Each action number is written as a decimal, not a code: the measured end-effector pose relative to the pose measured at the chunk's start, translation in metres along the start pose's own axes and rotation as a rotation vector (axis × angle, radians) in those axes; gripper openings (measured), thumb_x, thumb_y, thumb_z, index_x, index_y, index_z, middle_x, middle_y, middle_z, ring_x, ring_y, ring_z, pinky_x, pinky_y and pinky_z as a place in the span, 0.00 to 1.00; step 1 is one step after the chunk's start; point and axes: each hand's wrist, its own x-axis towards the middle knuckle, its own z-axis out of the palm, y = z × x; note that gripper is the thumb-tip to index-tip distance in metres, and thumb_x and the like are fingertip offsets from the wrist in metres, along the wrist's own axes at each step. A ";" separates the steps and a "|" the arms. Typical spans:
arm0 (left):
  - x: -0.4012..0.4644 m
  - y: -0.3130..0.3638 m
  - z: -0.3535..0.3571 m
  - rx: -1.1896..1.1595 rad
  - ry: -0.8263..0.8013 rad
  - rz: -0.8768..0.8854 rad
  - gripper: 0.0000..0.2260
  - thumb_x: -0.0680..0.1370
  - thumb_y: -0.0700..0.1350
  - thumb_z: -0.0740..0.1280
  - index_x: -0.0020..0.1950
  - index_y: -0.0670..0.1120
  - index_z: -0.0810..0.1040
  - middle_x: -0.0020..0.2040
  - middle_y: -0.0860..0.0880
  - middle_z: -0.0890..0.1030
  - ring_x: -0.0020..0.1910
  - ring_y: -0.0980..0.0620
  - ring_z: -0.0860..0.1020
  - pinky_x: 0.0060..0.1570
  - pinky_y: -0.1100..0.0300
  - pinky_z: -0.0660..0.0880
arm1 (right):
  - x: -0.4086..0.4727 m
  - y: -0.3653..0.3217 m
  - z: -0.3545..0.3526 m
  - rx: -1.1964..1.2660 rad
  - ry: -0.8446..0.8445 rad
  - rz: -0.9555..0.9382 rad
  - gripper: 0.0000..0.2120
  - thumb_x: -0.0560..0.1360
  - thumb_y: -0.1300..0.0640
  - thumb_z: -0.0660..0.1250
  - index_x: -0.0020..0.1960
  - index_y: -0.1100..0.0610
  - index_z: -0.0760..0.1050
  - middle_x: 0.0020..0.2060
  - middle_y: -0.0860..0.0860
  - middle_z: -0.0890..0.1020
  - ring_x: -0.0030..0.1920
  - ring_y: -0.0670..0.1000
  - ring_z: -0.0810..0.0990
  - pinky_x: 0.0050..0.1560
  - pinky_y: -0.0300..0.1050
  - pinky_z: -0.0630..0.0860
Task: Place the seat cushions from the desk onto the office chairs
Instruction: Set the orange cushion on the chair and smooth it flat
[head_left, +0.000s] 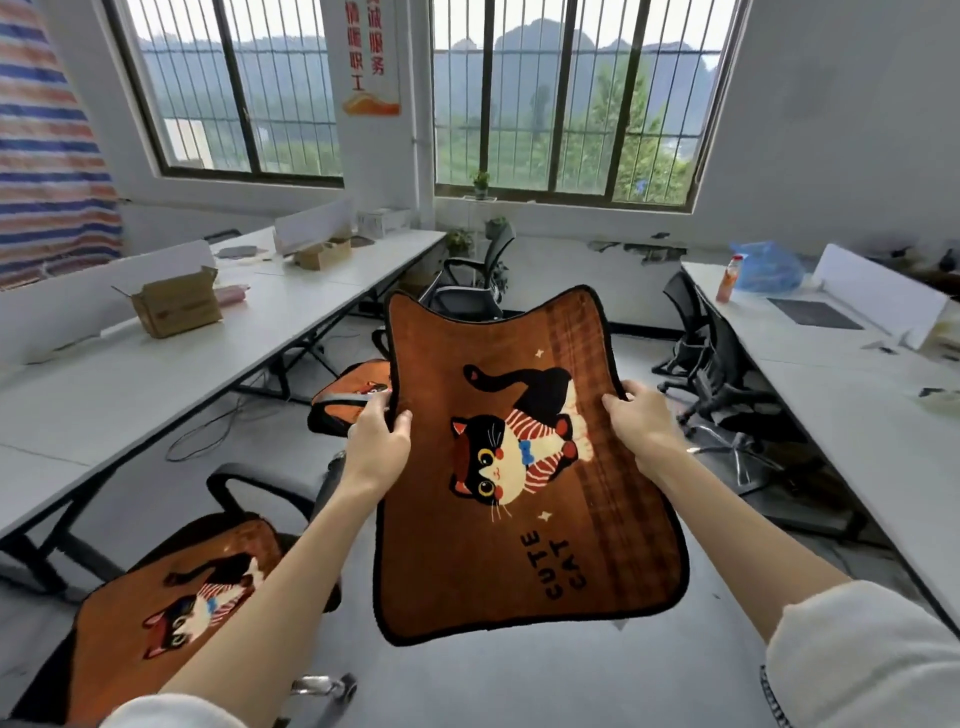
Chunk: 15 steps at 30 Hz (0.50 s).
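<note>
At the far left a long white desk runs along the wall, bearing an open cardboard box and, farther back, a second smaller box. Below it, at the lower left, an office chair already wears an orange cat-print cushion on its seat, and beyond it a second chair carries another orange cushion, partly hidden behind the left hand. The left hand grips the left edge of a third seat cushion, thumb on the printed face and fingers curled behind. That cushion hangs in mid-air between the two desk rows, above the grey floor, its face turned toward the camera, showing a black and white cat in a striped shirt and the words CUTE CAT. The right hand grasps the cushion's right edge in the same manner, fingers wrapped round the border. Behind the cushion a bare black chair stands near the windows. To the right, more black chairs sit beside another white desk, which holds a blue plastic bag and a bottle.
</note>
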 end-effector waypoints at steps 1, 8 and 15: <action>0.024 0.001 0.014 0.009 0.015 -0.001 0.15 0.80 0.41 0.60 0.66 0.40 0.70 0.60 0.43 0.77 0.58 0.45 0.76 0.60 0.52 0.72 | 0.026 -0.003 0.006 -0.002 -0.011 -0.004 0.12 0.78 0.56 0.60 0.60 0.56 0.75 0.52 0.56 0.82 0.50 0.58 0.81 0.55 0.57 0.78; 0.219 0.000 0.122 0.027 0.045 0.009 0.13 0.80 0.42 0.60 0.63 0.41 0.72 0.53 0.48 0.76 0.53 0.49 0.75 0.52 0.58 0.70 | 0.253 -0.008 0.056 -0.038 -0.020 -0.064 0.14 0.78 0.57 0.60 0.61 0.57 0.76 0.54 0.55 0.82 0.53 0.58 0.80 0.57 0.53 0.77; 0.444 0.008 0.228 -0.027 0.013 -0.004 0.16 0.79 0.42 0.62 0.66 0.41 0.70 0.60 0.43 0.77 0.56 0.46 0.76 0.56 0.55 0.72 | 0.497 -0.053 0.120 -0.149 -0.022 -0.178 0.16 0.77 0.56 0.61 0.62 0.60 0.75 0.58 0.56 0.80 0.59 0.59 0.78 0.61 0.52 0.74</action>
